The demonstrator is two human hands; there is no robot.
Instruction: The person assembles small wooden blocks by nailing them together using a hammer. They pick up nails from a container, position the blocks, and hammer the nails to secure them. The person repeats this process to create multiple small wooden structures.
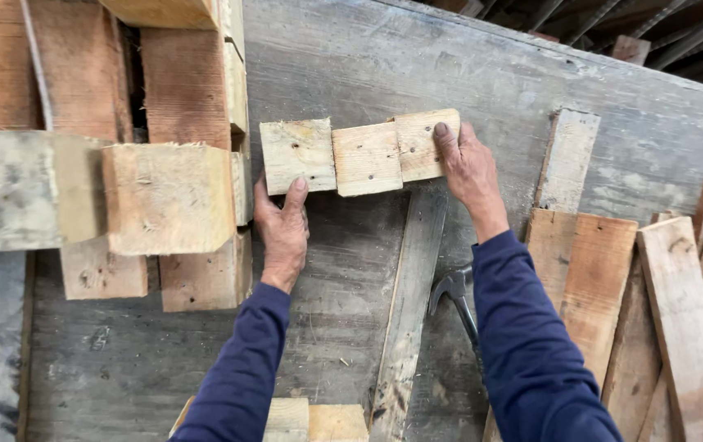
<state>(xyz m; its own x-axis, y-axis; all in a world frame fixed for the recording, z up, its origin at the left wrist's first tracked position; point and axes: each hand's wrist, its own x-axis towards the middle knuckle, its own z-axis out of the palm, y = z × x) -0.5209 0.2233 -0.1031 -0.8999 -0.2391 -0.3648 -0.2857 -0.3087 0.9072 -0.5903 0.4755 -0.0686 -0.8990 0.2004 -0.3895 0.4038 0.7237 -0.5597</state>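
Flanking block row [359, 155] (hands [283, 229] edgewise)

A hammer [454, 296] lies beside stacked planks [654, 303].

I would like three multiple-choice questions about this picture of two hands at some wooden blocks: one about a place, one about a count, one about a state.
1. Where is the dark metal claw hammer?
A. on the grey worn board surface, beside the right forearm
B. on top of the row of blocks
C. in the left hand

2. How many pale square wooden blocks form the row between the hands?
A. two
B. three
C. five

3. How do the hands meet the row?
A. both lifted clear of it
B. the left hand touches the left block's lower edge, the right hand lies on the right block
C. one hand grips a saw

Answers: 1 A, the hammer head shows next to the blue sleeve. 2 B, three blocks lie side by side. 3 B, fingers of both hands touch the end blocks.
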